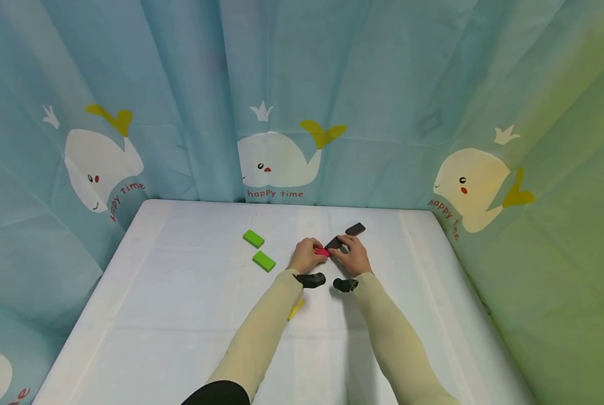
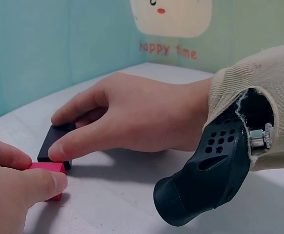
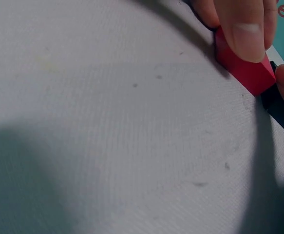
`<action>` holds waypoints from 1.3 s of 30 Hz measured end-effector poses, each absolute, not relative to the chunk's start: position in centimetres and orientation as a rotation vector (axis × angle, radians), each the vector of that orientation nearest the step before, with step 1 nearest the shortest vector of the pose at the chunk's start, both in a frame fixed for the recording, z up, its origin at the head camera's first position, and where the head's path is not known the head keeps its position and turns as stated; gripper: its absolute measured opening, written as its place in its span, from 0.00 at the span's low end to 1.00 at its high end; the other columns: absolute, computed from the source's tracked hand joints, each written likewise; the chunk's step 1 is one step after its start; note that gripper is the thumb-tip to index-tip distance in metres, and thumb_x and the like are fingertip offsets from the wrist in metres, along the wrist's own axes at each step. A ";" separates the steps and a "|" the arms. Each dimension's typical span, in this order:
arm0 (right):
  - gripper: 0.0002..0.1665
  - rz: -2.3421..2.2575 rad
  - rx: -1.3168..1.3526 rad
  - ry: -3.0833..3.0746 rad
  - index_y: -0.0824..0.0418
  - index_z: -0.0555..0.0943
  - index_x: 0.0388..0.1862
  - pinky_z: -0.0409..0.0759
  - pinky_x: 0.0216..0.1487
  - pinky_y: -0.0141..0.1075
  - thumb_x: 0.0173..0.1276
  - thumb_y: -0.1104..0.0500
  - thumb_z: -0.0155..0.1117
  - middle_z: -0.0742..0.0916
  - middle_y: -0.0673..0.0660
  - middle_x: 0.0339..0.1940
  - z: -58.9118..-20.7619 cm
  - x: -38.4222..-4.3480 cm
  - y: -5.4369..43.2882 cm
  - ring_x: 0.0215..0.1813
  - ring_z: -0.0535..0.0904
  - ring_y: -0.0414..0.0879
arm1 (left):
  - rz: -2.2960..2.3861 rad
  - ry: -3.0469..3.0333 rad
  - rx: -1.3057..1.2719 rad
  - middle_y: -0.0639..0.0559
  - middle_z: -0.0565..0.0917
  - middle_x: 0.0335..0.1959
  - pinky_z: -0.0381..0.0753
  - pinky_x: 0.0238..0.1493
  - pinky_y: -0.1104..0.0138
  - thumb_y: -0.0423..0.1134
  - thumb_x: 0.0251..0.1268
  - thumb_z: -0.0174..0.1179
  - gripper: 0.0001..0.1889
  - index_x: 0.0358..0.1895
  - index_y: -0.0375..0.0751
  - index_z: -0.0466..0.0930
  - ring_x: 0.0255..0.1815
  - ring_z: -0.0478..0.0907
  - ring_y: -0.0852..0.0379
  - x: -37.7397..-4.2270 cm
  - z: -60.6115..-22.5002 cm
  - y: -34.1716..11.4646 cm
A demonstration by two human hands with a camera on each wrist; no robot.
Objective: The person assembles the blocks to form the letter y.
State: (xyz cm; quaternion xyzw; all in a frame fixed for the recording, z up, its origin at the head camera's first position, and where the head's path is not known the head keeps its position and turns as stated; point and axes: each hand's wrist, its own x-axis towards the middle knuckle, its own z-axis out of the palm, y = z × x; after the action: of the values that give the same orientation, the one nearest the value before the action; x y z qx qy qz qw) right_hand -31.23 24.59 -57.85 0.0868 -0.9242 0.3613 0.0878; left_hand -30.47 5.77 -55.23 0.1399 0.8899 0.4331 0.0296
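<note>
My left hand [image 1: 304,256] pinches a pinkish-red rectangular block [image 2: 48,166] between thumb and fingers, low over the white table. Beside it, my right hand [image 1: 354,257] grips a black rectangular block [image 2: 55,138] by its sides, thumb on the near face. In the right wrist view, one end of the red block [image 3: 241,68] meets or nearly meets the black block [image 3: 281,106]; whether they touch is hard to tell. Part of each block is hidden under the fingers.
Another black block [image 1: 355,229] lies just beyond my right hand. To the left are two bright green blocks [image 1: 253,238]. A yellow object [image 1: 296,309] is partly covered by my left sleeve. A curtain with whales [image 1: 281,163] hangs behind the table [image 1: 180,315].
</note>
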 end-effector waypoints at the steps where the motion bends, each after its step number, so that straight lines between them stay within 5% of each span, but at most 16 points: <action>1: 0.33 1.080 0.260 -2.752 0.68 0.77 0.62 0.63 0.68 0.53 0.63 0.52 0.72 0.77 0.67 0.62 -57.8 -31.2 24.6 0.66 0.69 0.61 | 1.336 2.746 0.430 0.45 0.80 0.41 0.74 0.46 0.64 0.36 0.55 0.72 0.15 0.45 0.36 0.82 0.41 0.75 0.53 -30.5 -55.3 5.8; 39: 0.31 1.175 0.272 -2.673 0.67 0.79 0.60 0.68 0.64 0.53 0.63 0.51 0.71 0.78 0.66 0.59 -58.0 -31.1 24.9 0.62 0.73 0.61 | 1.316 2.752 0.405 0.45 0.80 0.42 0.75 0.49 0.63 0.38 0.55 0.72 0.17 0.46 0.35 0.81 0.43 0.76 0.51 -30.4 -55.1 6.0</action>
State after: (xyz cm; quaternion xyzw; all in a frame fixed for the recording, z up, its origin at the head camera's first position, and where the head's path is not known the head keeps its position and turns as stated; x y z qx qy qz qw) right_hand -31.12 24.94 -57.99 0.0923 -0.9064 0.3987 0.1045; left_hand -30.42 5.96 -55.11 0.1315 0.8938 0.4275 0.0324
